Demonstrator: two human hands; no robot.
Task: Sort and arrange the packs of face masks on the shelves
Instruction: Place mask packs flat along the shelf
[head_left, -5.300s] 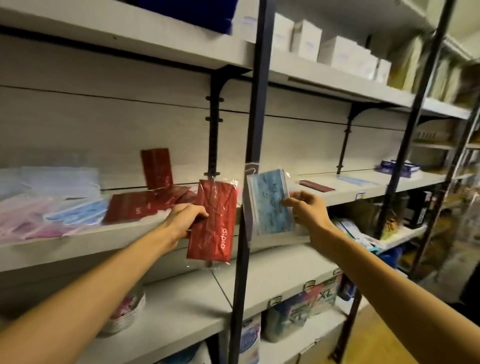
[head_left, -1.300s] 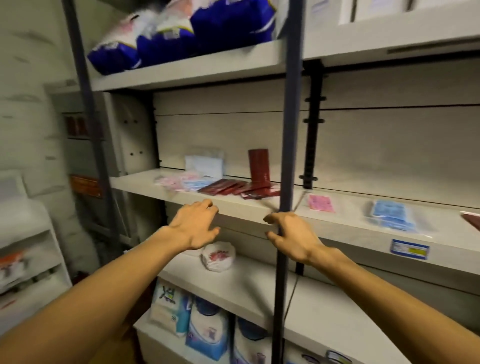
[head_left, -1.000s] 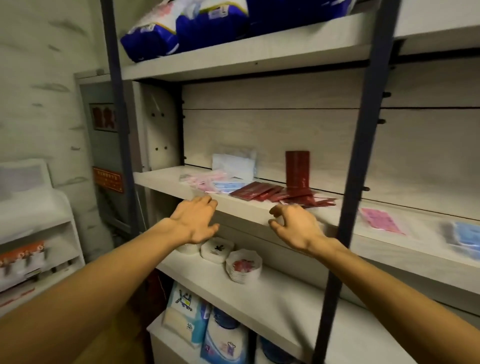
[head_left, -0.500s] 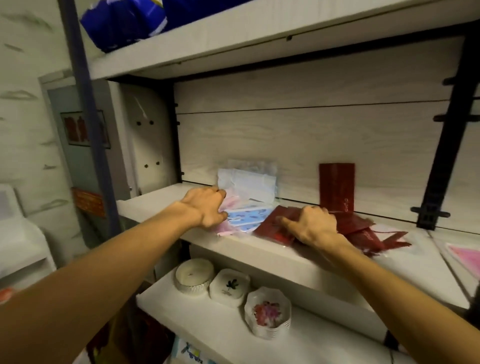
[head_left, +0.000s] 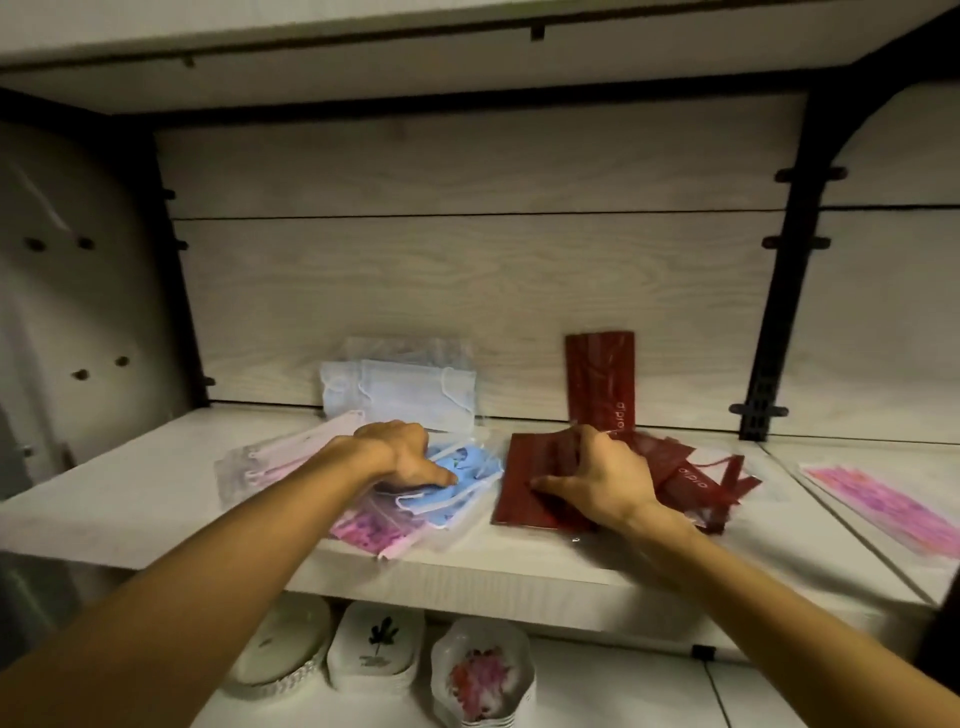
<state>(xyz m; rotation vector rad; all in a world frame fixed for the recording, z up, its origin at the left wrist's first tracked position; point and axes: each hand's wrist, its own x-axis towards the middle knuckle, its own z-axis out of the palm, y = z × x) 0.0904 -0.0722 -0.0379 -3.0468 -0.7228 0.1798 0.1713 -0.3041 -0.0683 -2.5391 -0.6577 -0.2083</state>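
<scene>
While both hands are down among the loose packs on the shelf (head_left: 119, 514), the step in hand looks like gathering each colour into its own tidy pile. Farthest left, the pale pink packs (head_left: 270, 457) lie slanted and partly slid under the forearm; these would be best squared up first, edges aligned, before anything is laid on them. Next, the left hand (head_left: 402, 452) rests on the blue packs (head_left: 457, 486), thumb stretched out across the plastic and the other fingers bent down behind, so I cannot tell whether it pinches a pack or only presses. A patterned pink pack (head_left: 371, 530) pokes out beneath the blue ones near the shelf's front edge, so lifting the blue stack straight up instead of dragging it should keep that one from sliding off. Behind, white packs (head_left: 410, 392) lean against the back panel. To the right, the right hand (head_left: 602, 480) lies spread over the heap of dark red packs (head_left: 524, 488), fingers curled into it. Slippery wrappers fan out easily, so closing thumb and fingers on the whole heap would serve better than sweeping. One red pack (head_left: 600, 376) stands upright behind, a ready model for the row. Far right lies a lone pink pack (head_left: 883, 501).
</scene>
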